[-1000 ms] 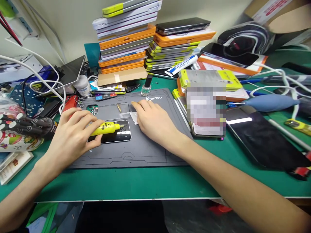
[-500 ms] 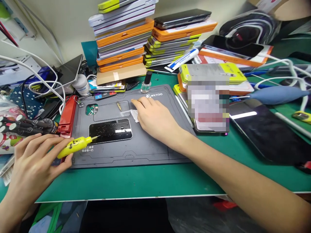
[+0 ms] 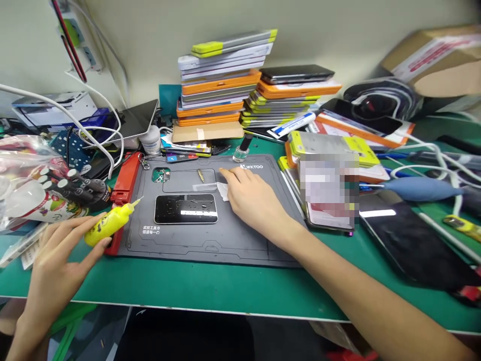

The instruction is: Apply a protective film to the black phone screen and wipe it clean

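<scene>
My left hand (image 3: 62,250) is closed around a yellow squeeze bottle (image 3: 107,228), whose thin needle tip points up and right, apart from the phone. On the grey mat (image 3: 225,240) lies a phone (image 3: 186,208) with its dark glass upward and clear droplets scattered over it. My right hand (image 3: 255,200) rests at the mat's right part with curled fingers, closed on a white tissue (image 3: 223,190) that sticks out at its left side. A small brass-coloured piece (image 3: 201,175) and a green circuit piece (image 3: 161,175) lie behind the phone.
A small glass bottle with a black cap (image 3: 242,149) stands at the mat's back edge. Stacked boxes (image 3: 221,82) rise behind. A red holder (image 3: 126,185) borders the mat's left. Phones, a blue air blower (image 3: 421,189) and cables crowd the right side.
My left hand has drawn the yellow bottle back left, so its tip is off the phone. The view has shifted up and left. My right hand looks about the same.
</scene>
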A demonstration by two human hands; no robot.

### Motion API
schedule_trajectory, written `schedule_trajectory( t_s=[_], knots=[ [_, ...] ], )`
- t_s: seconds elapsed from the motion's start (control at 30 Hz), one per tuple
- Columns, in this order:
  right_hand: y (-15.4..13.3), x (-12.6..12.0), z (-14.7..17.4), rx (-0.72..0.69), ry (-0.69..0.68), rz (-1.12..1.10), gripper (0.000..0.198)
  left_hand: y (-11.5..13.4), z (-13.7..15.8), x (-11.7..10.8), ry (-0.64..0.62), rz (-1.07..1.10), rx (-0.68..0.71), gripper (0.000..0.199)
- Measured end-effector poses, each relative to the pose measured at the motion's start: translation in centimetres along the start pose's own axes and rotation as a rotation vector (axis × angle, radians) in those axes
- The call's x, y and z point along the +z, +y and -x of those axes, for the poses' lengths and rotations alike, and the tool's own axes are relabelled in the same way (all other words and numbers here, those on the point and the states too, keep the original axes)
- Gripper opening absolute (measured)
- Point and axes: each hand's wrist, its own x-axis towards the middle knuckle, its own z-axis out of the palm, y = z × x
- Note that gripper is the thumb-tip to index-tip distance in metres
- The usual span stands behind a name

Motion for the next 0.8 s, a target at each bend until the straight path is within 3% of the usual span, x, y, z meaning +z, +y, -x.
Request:
schedule_trajectory(
  t_s=[0.2, 0.27, 0.37, 0.47, 0.53, 0.67, 0.8],
  knots=[
    [0.9, 0.0, 0.5, -0.035, 0.047, -0.055, 0.045, -2.0, 5.1, 0.1, 0.136, 0.295, -0.598, 0.052],
    [1.7, -0.3, 0.8, -0.079, 0.011, -0.090, 0.044, -2.7, 7.0, -0.3, 0.173, 0.284, -0.682, 0.053],
    [2.8, -0.8, 1.3, -0.118, -0.052, -0.118, 0.042, -3.9, 9.2, -1.0, 0.216, 0.082, -0.754, 0.053],
    [3.5, -1.2, 1.6, -0.138, -0.093, -0.154, 0.039, -5.3, 10.2, -1.2, 0.131, -0.007, -0.837, 0.057],
    [3.6, -1.2, 1.6, -0.154, -0.090, -0.174, 0.036, -6.2, 10.0, -1.1, 0.085, -0.012, -0.809, 0.053],
    [3.4, -1.5, 1.1, -0.148, -0.062, -0.169, 0.029, -7.6, 8.4, -0.5, 0.139, -0.044, -0.561, 0.032],
    [2.7, -3.1, 0.4, -0.081, -0.015, -0.152, 0.021, -9.2, 8.1, 0.5, 0.206, -0.106, -0.505, 0.029]
  ],
)
